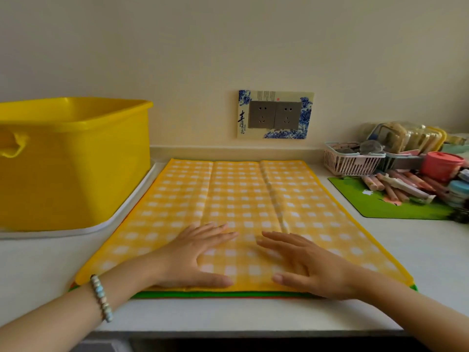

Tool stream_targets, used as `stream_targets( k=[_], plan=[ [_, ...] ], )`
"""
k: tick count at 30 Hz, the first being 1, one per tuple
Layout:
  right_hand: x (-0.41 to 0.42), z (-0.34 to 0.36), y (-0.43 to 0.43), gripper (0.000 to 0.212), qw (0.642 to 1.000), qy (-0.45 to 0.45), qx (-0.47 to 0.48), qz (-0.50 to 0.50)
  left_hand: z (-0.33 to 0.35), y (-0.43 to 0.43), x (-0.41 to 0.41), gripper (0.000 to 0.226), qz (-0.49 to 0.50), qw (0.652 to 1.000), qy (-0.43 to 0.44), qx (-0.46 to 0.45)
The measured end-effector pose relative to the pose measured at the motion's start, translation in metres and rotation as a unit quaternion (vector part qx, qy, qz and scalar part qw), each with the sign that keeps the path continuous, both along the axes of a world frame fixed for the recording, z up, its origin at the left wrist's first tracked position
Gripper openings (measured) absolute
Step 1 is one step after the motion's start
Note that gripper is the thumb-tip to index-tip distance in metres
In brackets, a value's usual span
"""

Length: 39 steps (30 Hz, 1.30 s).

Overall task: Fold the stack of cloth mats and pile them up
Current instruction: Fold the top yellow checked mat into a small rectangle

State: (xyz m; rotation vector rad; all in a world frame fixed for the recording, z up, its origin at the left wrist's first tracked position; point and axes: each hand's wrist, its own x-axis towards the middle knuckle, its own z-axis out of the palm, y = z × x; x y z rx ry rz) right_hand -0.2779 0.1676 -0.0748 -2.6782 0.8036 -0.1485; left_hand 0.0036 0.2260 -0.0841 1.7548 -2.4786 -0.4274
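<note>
Under the yellow checked mat (243, 207) lie more mats, but only thin strips show at its near edge: a green edge (228, 294) and a bit of orange below that. How many mats are in the stack cannot be told. The yellow tub (73, 158) to the left of the mat is cut off by the side of the picture, and what is inside it is hidden. To the right of the mat sits a jumble of small things, too crowded and blurry to name one by one; a white basket (351, 161), a red pot (441, 165) and a green pad (388, 204) stand out.

The left hand (195, 257) lies flat on the near part of the yellow mat, fingers spread out and open, holding nothing. A bead bracelet (101, 298) is on that wrist. The right hand (309, 265) lies flat next to it, also open and spread, palm down on the cloth. The two thumbs point at each other but do not touch.

The mat is laid out full and flat, with two fold lines running away from the hands. Its left corner comes near the white tray (127, 214) under the tub. There is bare counter (441, 252) between the mat and the green pad, and a strip in front of the mat too.
</note>
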Motion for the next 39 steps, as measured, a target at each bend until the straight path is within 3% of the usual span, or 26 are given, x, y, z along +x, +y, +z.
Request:
stream_targets(
  k=[5, 9, 12, 15, 18, 22, 27, 30, 34, 36, 39],
  plan=[
    [-0.011, -0.002, 0.012, 0.068, 0.999, 0.03, -0.023, 0.008, -0.002, 0.011, 0.003, 0.087, -0.005, 1.0, 0.0, 0.012],
    [-0.021, -0.003, 0.016, 0.055, 1.0, 0.011, 0.016, -0.008, -0.002, 0.015, 0.004, 0.087, -0.001, 1.0, -0.004, 0.027],
    [-0.026, -0.003, 0.016, 0.048, 0.999, -0.013, 0.048, -0.018, 0.004, 0.02, 0.003, 0.08, 0.023, 0.996, 0.067, 0.057],
    [-0.027, -0.002, 0.016, 0.048, 0.997, -0.025, 0.064, -0.02, 0.013, 0.025, 0.002, 0.057, 0.033, 0.983, 0.157, 0.091],
    [-0.027, 0.002, 0.014, 0.045, 0.996, -0.028, 0.076, -0.022, 0.024, 0.028, 0.005, 0.046, 0.047, 0.976, 0.181, 0.114],
    [-0.035, 0.014, 0.011, 0.039, 0.993, -0.035, 0.103, -0.05, 0.041, 0.029, 0.01, 0.03, 0.085, 0.975, 0.168, 0.117],
    [-0.042, 0.042, -0.004, 0.034, 0.987, -0.034, 0.142, -0.064, 0.064, 0.023, 0.01, 0.045, 0.07, 0.982, 0.127, 0.119],
    [-0.045, 0.066, -0.013, 0.029, 0.972, -0.012, 0.231, -0.047, 0.083, 0.018, 0.008, 0.04, 0.061, 0.985, 0.101, 0.126],
    [-0.045, 0.102, -0.034, 0.02, 0.967, 0.035, 0.251, -0.033, 0.111, 0.006, 0.008, 0.026, 0.077, 0.983, 0.105, 0.128],
    [-0.04, 0.114, -0.048, 0.015, 0.971, 0.042, 0.232, -0.044, 0.123, -0.005, 0.01, 0.022, 0.097, 0.983, 0.114, 0.105],
    [-0.028, 0.125, -0.075, 0.013, 0.996, 0.032, 0.051, -0.063, 0.13, -0.029, 0.015, 0.018, 0.128, 0.984, 0.12, 0.017]
  ],
)
